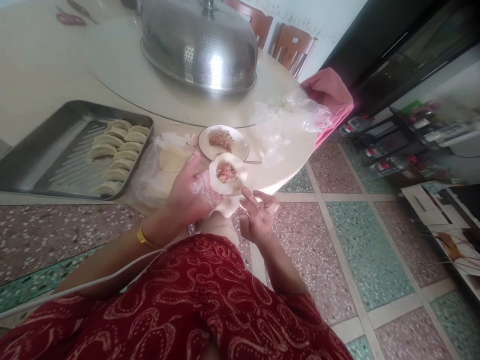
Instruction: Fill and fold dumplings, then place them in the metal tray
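My left hand is closed on the left side of a round dumpling wrapper, whose edge is wavy. A mound of pink minced filling with green bits sits in its middle. Close to the wrapper's lower right edge is my right hand, its fingers apart and nothing held in them; I cannot tell whether a fingertip touches the dough. Just behind the wrapper stands a dark-rimmed white plate with more filling. Left of it, a pale wrapper lies by crumpled clear plastic.
A metal tray on the left bears several folded dumplings along its right side. Behind stands a large perforated metal dome lid on the glass turntable. Plastic bags lie at the table's right edge, beside a pink cloth.
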Demonstrator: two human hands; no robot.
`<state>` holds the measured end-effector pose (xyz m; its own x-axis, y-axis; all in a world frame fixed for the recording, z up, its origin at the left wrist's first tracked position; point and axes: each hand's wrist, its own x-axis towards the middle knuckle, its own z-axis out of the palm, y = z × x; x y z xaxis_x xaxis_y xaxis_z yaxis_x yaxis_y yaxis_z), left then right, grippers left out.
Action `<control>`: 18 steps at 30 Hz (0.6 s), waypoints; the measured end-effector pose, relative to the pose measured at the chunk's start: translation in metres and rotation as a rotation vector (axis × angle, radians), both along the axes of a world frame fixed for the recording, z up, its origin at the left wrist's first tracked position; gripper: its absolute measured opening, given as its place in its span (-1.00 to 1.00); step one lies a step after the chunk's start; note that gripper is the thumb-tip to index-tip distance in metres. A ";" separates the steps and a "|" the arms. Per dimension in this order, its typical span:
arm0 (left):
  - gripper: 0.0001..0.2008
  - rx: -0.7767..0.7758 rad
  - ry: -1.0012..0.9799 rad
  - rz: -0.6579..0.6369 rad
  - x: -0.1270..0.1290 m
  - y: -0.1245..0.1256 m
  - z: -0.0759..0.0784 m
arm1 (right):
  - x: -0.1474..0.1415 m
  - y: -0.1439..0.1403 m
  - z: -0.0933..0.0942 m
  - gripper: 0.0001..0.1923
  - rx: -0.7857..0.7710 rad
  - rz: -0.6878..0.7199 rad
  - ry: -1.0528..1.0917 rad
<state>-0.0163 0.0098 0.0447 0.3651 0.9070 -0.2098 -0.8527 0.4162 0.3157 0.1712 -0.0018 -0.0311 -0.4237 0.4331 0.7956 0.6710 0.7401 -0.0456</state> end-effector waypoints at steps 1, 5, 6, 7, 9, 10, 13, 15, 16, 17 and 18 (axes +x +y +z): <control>-0.33 0.007 -0.003 -0.003 0.001 0.000 0.000 | -0.002 0.001 0.001 -0.68 -0.008 -0.002 -0.002; -0.31 0.017 -0.004 0.008 0.004 0.001 0.002 | -0.006 -0.001 0.002 -0.75 -0.032 0.048 -0.013; -0.30 0.016 0.000 0.019 0.005 0.001 0.003 | -0.006 -0.002 0.002 -0.76 -0.028 0.067 -0.014; -0.30 0.014 0.003 0.024 0.005 0.001 0.004 | -0.007 -0.004 0.001 -0.76 -0.025 0.084 -0.016; -0.29 0.003 0.007 0.028 0.007 0.001 0.006 | -0.009 -0.009 0.001 -0.75 -0.025 0.103 -0.042; -0.29 -0.004 0.008 0.027 0.008 0.001 0.007 | -0.010 -0.011 0.002 -0.74 -0.026 0.102 -0.068; -0.28 -0.015 -0.005 -0.001 0.010 0.000 0.007 | -0.015 -0.013 0.004 -0.73 -0.022 0.056 -0.152; -0.30 -0.001 -0.011 0.000 0.010 -0.001 0.006 | -0.016 -0.012 0.005 -0.73 -0.026 0.031 -0.179; -0.32 0.004 -0.011 0.006 0.010 -0.001 0.005 | -0.015 -0.010 0.005 -0.74 -0.028 0.027 -0.179; -0.33 0.001 -0.008 0.016 0.009 -0.001 0.004 | -0.013 -0.009 0.005 -0.74 -0.029 0.024 -0.171; -0.33 -0.011 -0.002 0.028 0.008 0.000 0.003 | -0.011 -0.008 0.005 -0.75 -0.028 0.024 -0.158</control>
